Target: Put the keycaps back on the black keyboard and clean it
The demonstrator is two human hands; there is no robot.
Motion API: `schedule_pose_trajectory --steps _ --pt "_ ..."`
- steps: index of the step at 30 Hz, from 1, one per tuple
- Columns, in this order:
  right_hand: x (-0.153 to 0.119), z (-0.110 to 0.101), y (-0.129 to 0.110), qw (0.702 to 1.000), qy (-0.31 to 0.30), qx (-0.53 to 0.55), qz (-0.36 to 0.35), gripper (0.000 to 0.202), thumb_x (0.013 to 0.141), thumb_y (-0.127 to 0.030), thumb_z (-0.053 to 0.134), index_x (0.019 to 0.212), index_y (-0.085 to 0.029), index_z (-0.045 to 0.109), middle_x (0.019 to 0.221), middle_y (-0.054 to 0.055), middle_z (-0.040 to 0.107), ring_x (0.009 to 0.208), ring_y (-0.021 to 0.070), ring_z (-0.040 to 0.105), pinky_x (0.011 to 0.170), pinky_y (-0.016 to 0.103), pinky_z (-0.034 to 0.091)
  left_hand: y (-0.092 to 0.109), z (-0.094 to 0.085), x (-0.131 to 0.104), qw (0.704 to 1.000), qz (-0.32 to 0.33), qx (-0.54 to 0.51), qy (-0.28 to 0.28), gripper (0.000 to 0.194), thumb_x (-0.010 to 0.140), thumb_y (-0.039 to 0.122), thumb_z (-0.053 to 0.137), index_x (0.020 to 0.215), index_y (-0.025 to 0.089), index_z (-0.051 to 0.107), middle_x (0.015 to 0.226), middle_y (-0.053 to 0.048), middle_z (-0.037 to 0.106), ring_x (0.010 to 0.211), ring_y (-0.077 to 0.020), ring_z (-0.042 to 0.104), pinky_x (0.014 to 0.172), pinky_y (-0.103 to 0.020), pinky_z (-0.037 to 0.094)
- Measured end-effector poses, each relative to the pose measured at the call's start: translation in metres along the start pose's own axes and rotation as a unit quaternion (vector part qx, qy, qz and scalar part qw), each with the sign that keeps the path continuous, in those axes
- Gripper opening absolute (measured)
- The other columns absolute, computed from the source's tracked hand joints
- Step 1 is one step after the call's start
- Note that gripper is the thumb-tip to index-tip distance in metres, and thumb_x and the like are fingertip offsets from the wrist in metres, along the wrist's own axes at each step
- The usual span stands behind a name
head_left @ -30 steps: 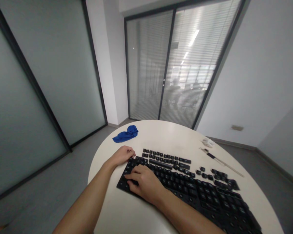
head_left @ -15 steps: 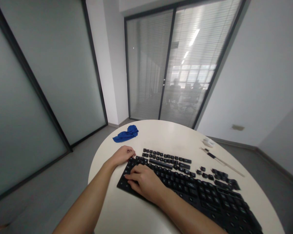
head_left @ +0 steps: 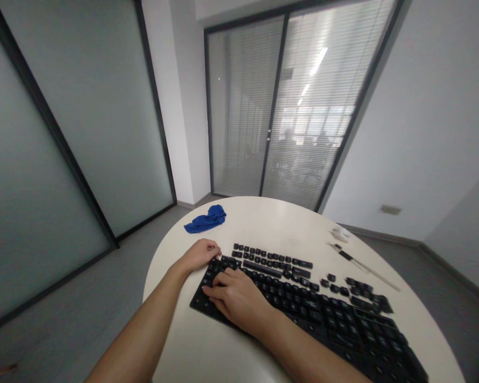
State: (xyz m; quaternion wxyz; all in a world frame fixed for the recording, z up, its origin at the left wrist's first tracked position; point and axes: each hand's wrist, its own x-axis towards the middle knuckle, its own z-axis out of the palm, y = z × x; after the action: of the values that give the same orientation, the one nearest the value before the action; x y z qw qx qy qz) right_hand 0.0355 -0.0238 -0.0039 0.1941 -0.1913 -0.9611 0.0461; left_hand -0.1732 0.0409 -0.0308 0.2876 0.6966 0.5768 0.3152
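A black keyboard (head_left: 319, 314) lies slanted across the round table, with some key positions bare along its near edge. My left hand (head_left: 200, 254) is at its far left corner, fingers closed on something small and white that I cannot make out. Over the left end of the keyboard, my right hand (head_left: 235, 298) has its fingers bent down onto the keys; what its fingertips hold, if anything, is hidden. Loose black keycaps (head_left: 273, 257) stand in rows beyond the keyboard, with a long bar-shaped key (head_left: 262, 268) among them.
A crumpled blue cloth (head_left: 206, 219) lies at the table's far left. On the right are a thin brush-like tool (head_left: 363, 265), a small white item (head_left: 340, 234) and more loose keycaps (head_left: 359, 287). The table (head_left: 263, 213) has a curved edge.
My right hand has shifted very slightly over the keys. My left hand has stayed at the keyboard's corner.
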Motion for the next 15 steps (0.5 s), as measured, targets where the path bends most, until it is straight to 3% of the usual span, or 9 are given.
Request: schedule_pose_trajectory --steps 9,15 --pt "0.0 0.017 -0.016 1.0 0.008 0.011 0.009 0.02 0.094 -0.019 0.059 0.105 -0.027 0.074 0.097 0.002 0.068 0.089 0.0186 0.057 0.079 0.031 0.044 -0.004 -0.001 0.002 1.0 0.003 -0.003 0.002 0.028 0.081 0.03 0.051 0.079 0.014 0.074 0.074 -0.005 0.073 0.07 -0.0197 0.065 0.065 -0.027 0.045" --pt "-0.003 0.019 -0.012 0.998 0.024 0.059 0.024 0.022 0.091 -0.016 0.06 0.105 -0.026 0.073 0.102 0.002 0.069 0.091 0.0185 0.061 0.084 0.03 0.046 -0.004 -0.001 0.002 1.0 0.0 -0.005 0.001 0.028 0.081 0.031 0.051 0.08 0.014 0.074 0.075 -0.005 0.073 0.071 -0.0197 0.066 0.065 -0.027 0.046"
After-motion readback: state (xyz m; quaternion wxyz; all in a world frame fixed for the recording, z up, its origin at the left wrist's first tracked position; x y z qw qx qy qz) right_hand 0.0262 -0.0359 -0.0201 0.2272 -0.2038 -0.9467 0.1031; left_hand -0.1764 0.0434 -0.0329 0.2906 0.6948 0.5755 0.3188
